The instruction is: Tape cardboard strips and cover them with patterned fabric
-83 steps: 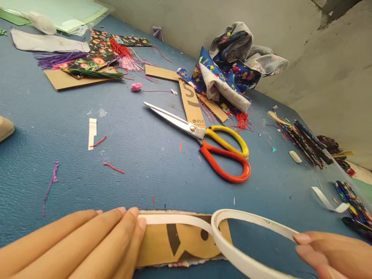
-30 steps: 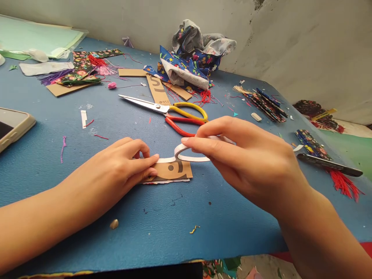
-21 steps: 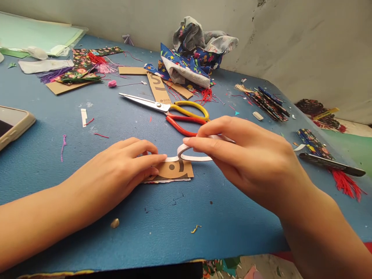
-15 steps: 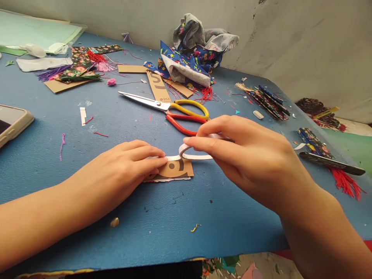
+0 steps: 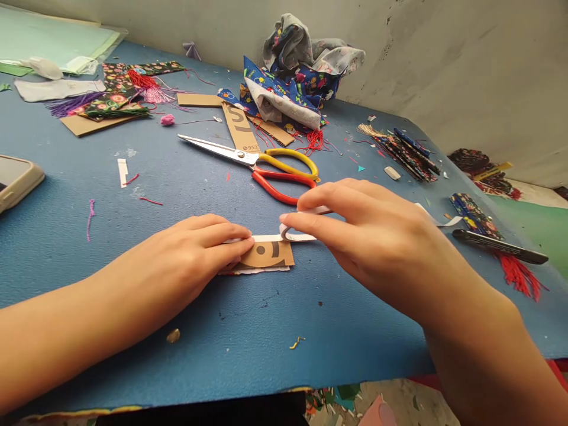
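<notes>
A small brown cardboard piece [image 5: 270,254] with fabric under it lies on the blue table [image 5: 266,331] in front of me. My left hand [image 5: 195,254] presses down on its left part, fingers together and flat. A white strip of tape [image 5: 266,238] runs along the cardboard's top edge and curls up in a loop at its right end. My right hand [image 5: 377,236] pinches that loop between thumb and fingers, just above the cardboard's right corner.
Scissors [image 5: 266,165] with yellow and red handles lie just behind my hands. Crumpled blue printed fabric [image 5: 297,83] sits at the back. Cardboard strips and tassels [image 5: 110,100] lie back left, a phone [image 5: 15,180] at the left edge, finished fabric pieces [image 5: 408,154] and a dark tool [image 5: 497,245] right.
The view pulled back from a close look. My left fingers slid right along the tape, and my right hand lowered the loop closer to the cardboard.
</notes>
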Available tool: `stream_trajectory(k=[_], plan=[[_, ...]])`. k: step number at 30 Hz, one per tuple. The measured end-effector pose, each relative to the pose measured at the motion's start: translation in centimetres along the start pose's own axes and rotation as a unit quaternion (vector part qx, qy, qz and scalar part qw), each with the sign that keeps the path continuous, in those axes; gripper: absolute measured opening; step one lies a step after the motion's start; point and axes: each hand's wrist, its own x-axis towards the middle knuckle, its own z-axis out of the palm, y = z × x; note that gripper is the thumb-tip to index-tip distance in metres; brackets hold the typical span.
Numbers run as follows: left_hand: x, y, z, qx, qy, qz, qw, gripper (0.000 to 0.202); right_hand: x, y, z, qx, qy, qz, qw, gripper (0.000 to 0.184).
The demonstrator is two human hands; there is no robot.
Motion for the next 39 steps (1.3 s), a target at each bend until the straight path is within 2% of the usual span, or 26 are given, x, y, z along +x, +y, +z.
stream_trajectory(k=[11,20,32,37,39], plan=[[0.0,-0.1,-0.1,0.025,-0.009,0.015,1.0,0.029,0.2,-0.4,-0.3,-0.039,-0.033,-0.024,0.998,0.034],[0.0,-0.1,0.0,0.032,-0.003,0.021,0.999,0.028,0.7,-0.9,-0.5,-0.052,-0.087,-0.05,0.994,0.027],[0.1,-0.2,0.2,0.023,0.017,0.029,0.999,0.029,1.7,-1.4,0.2,-0.014,-0.137,-0.082,0.987,0.011],[0.0,-0.4,0.2,0.008,0.019,0.027,0.999,0.029,2.5,-1.1,0.1,-0.017,-0.174,-0.071,0.982,0.016],[-0.1,-0.6,0.3,0.001,0.02,0.017,1.0,0.029,2.6,-0.7,-0.1,0.0,-0.163,-0.068,0.984,0.022]])
